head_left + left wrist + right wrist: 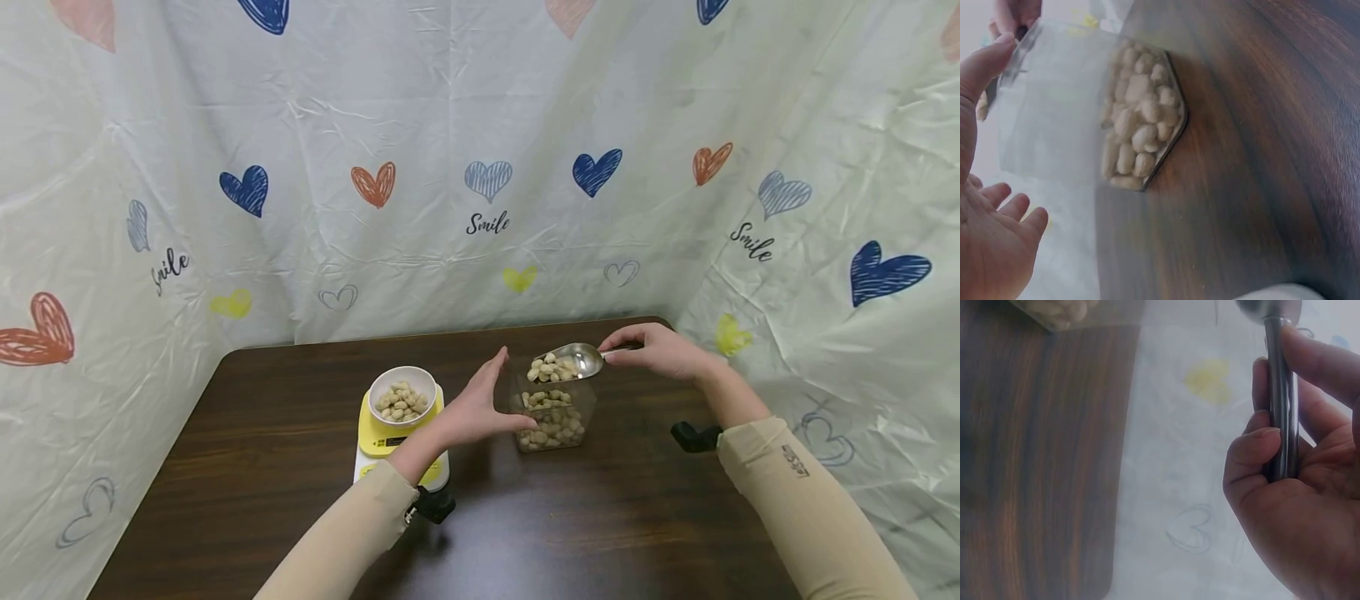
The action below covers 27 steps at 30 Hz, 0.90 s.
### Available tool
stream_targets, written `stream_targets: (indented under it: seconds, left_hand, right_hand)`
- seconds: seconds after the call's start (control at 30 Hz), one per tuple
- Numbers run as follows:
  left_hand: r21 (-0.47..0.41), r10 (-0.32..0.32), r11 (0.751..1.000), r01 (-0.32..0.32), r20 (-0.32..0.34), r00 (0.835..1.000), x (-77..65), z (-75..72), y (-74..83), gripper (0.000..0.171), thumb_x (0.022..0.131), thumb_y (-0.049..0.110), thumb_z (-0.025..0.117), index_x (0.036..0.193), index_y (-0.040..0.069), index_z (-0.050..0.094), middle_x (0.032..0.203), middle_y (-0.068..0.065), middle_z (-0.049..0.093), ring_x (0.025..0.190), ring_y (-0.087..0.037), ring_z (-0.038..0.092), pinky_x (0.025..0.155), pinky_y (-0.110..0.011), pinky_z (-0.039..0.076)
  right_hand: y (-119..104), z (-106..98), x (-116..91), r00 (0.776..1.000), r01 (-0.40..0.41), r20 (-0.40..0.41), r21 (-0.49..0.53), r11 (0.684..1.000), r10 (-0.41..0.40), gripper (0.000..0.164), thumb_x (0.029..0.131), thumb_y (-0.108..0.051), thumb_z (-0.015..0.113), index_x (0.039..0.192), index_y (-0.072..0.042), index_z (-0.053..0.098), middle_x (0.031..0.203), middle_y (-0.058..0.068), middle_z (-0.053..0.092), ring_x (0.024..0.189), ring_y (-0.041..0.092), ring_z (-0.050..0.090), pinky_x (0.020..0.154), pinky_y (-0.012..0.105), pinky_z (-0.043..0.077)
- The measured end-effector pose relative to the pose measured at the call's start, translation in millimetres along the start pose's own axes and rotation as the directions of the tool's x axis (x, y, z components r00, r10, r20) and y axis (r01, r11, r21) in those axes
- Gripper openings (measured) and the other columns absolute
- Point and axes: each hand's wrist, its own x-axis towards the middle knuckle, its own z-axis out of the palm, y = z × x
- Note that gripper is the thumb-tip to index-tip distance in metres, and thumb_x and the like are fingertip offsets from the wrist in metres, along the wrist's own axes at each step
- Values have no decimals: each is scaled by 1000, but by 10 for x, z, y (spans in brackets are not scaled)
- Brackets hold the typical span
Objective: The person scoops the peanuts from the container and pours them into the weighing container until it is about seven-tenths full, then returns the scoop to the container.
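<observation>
My right hand (pixel 660 353) grips a metal scoop (pixel 587 360) by its handle, fingers curled round it in the right wrist view. Peanuts in the shell (pixel 551 368) fill the front of the scoop, which is held over a clear plastic container (pixel 589 408). More peanuts (pixel 1141 112) lie in the lower part of that container. Beside its left side is my left hand (pixel 480 408), thumb and fingers spread wide apart. In the left wrist view, the left thumb (pixel 984 65) comes close to the container's rim, with nothing held in the palm.
Left of the container, a white bowl (pixel 379 386) with peanuts stands on a yellow and white kitchen scale (pixel 369 442), partly behind my left forearm. The dark wooden table (pixel 262 483) ends at a white curtain (pixel 420 275) printed with hearts.
</observation>
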Motion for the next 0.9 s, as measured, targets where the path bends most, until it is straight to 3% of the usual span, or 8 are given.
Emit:
stream_targets:
  seconds: [0.27, 0.57, 0.9]
  left_hand:
    - [52, 29, 998, -26, -51, 998, -180, -244, -11, 122, 79, 58, 84, 165, 31, 2, 168, 6, 19, 153, -13, 15, 119, -46, 26]
    - [95, 37, 995, -26, -124, 992, -514, -689, -115, 118, 79, 58, 84, 165, 32, 8, 167, 9, 19, 154, -18, 14, 118, -53, 25]
    - [166, -8, 985, 44, -207, 978, -878, -1087, -312, 113, 79, 59, 83, 165, 30, 15, 167, 7, 19, 153, -21, 14, 115, -58, 28]
  right_hand:
    - [-129, 43, -19, 999, -15, -35, 7, 1000, 15, 31, 98, -39, 71, 118, -16, 75, 118, 4, 70, 103, 22, 64, 87, 41, 50]
    - [-345, 125, -44, 998, -23, -53, 23, 999, 24, 35, 99, -40, 69, 123, -16, 73, 129, 8, 66, 115, 26, 61, 90, 42, 50]
    - [-583, 284, 19, 998, -15, -57, 59, 998, 19, 36, 99, -41, 69, 124, -15, 73, 131, 8, 64, 118, 28, 60, 94, 48, 48]
